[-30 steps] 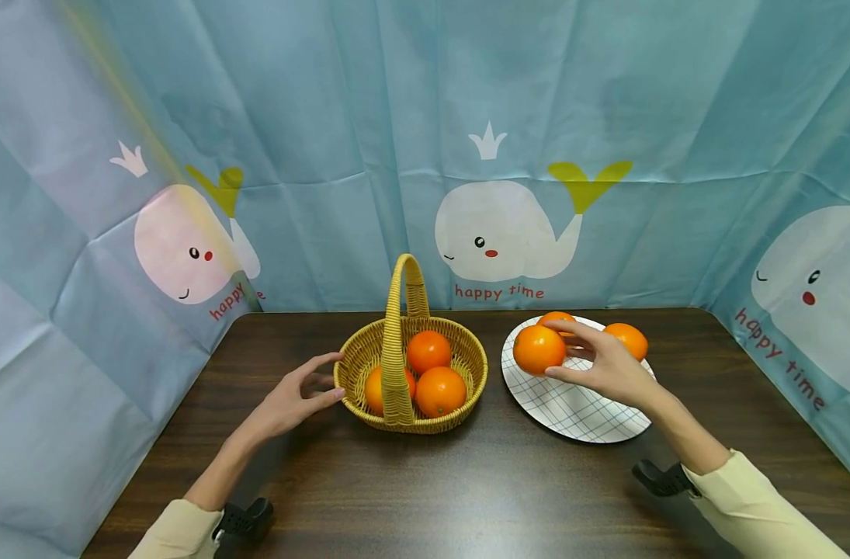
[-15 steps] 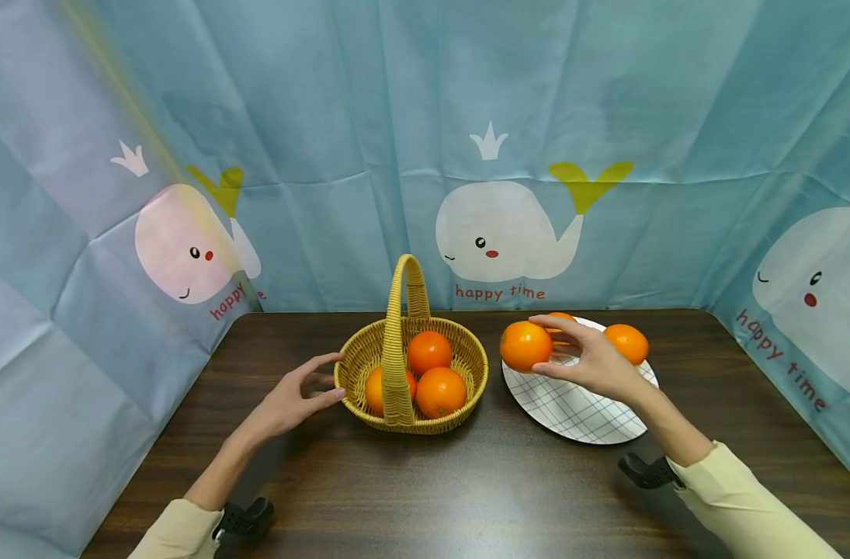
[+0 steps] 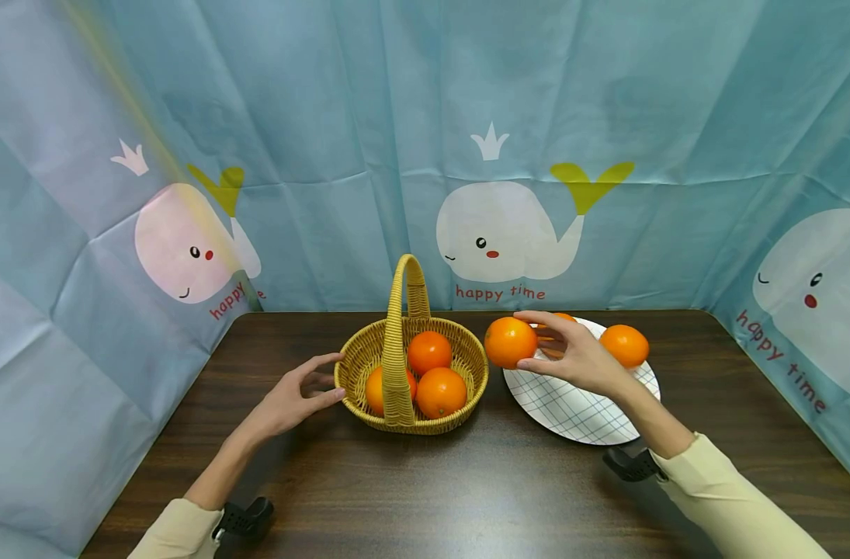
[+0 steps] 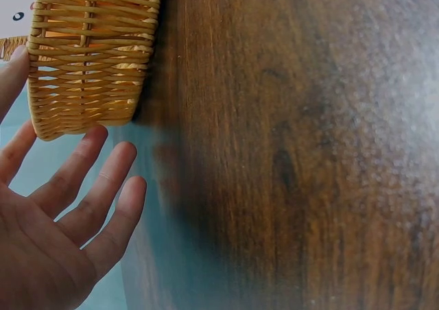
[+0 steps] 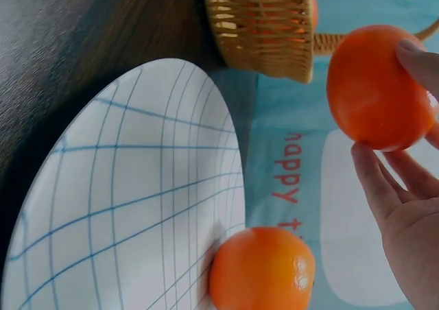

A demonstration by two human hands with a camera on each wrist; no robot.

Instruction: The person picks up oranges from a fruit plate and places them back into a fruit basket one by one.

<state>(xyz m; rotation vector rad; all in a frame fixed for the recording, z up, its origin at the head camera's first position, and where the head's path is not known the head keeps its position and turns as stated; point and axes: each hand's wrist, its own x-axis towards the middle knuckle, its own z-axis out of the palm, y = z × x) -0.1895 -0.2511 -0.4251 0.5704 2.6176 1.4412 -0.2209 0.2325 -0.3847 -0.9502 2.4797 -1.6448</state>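
Near edge: both sleeves are cut off by the lower border, with a black wrist device showing at the left cuff. The left hand has its fingers apart at the left side of the basket; whether every fingertip touches the wicker cannot be told. The right hand has thumb and fingers clamped on the held orange, above the counter between basket and plate; its far side is out of sight.

In the basket, a front orange and a rear orange show plainly; the handle crosses the fruit at left, so that one piece or two cannot be made out. On the plate, a partly covered orange lies behind the right hand, and another orange rests at the right. Behind hangs a blue curtain; its rightmost whale is cut off by the frame.

Compared with one second earlier, the held orange has shifted left from over the plate to just beside the basket; the left hand and basket are unchanged.
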